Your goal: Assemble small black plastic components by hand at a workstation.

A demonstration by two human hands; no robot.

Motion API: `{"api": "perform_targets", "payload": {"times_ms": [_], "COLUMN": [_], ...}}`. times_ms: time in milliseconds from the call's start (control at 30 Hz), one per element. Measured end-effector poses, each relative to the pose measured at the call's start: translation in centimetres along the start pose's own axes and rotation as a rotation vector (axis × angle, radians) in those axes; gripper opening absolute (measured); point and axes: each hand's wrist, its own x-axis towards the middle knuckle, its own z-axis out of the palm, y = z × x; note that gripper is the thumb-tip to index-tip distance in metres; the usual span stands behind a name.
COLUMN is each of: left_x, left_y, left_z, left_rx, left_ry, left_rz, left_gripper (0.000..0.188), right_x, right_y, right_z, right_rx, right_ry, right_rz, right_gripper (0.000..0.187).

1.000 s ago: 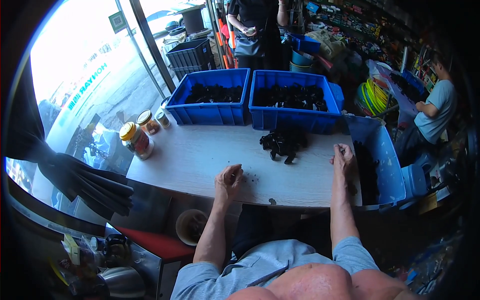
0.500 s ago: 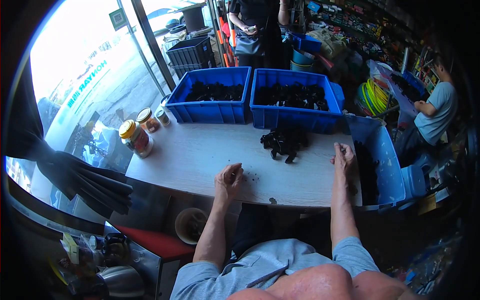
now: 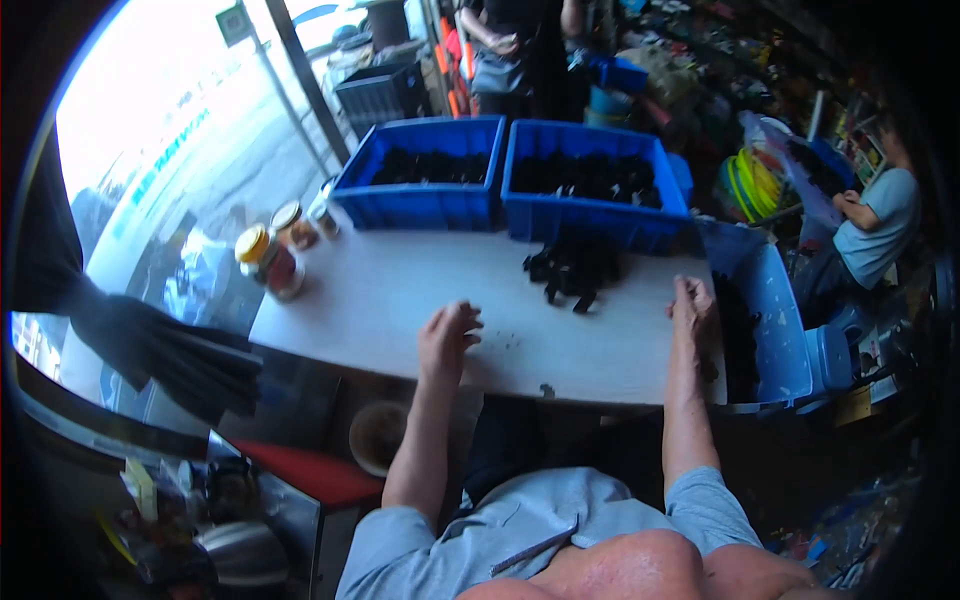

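My left hand (image 3: 450, 338) hovers over the near part of the pale table (image 3: 390, 300), its fingers loosely bent and apart, with nothing visible in them. A few tiny dark specks lie just right of it. Over the table's right end, my right hand (image 3: 692, 304) is closed, thumb and fingers pressed together; whatever it may hold is hidden. Between the hands and farther back is a heap of small black parts (image 3: 575, 270), too blurred to tell their kind. Neither hand touches the heap.
Two blue bins (image 3: 415, 211) (image 3: 590, 222) of black parts stand along the far edge. Jars (image 3: 272, 265) stand at the left by the window. A lighter blue tub (image 3: 785, 340) adjoins the right side. Two other people (image 3: 520, 60) (image 3: 880, 225) are beyond the table.
My left hand has moved slightly away from me and its fingers have loosened from a curl. My right hand stays closed in about the same place. The view has shifted slightly and blurred.
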Motion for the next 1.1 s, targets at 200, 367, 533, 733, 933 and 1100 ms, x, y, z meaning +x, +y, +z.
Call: {"api": "perform_targets", "payload": {"times_ms": [200,367,533,733,933,1100], "left_x": [2.9,3.6,3.1,3.4,3.1,2.7], "left_y": [-0.2,-1.2,-1.5,-1.4,-1.1,-1.7], "left_z": [2.7,1.6,1.2,0.9,1.7,1.2], "left_rx": [-0.380,-0.500,-0.616,-0.688,-0.631,-0.525], "left_ry": [-0.201,-0.123,-0.200,-0.279,-0.221,-0.224], "left_rz": [-0.205,-0.206,-0.259,-0.231,-0.264,-0.210], "left_gripper": [0.032,0.045,0.063,0.069,0.045,0.028], "right_x": [1.5,0.9,0.4,0.6,0.9,0.6], "right_y": [1.2,0.7,0.8,0.6,0.8,0.9], "right_z": [-0.9,0.3,0.0,0.3,0.1,0.2], "right_rx": [0.162,0.126,0.210,0.185,0.199,0.180], "right_ry": [-0.020,-0.007,0.053,0.059,0.040,0.044], "right_rz": [-0.023,-0.009,-0.030,-0.055,-0.065,-0.079], "right_gripper": [0.032,0.036,0.031,0.030,0.028,0.030]}}
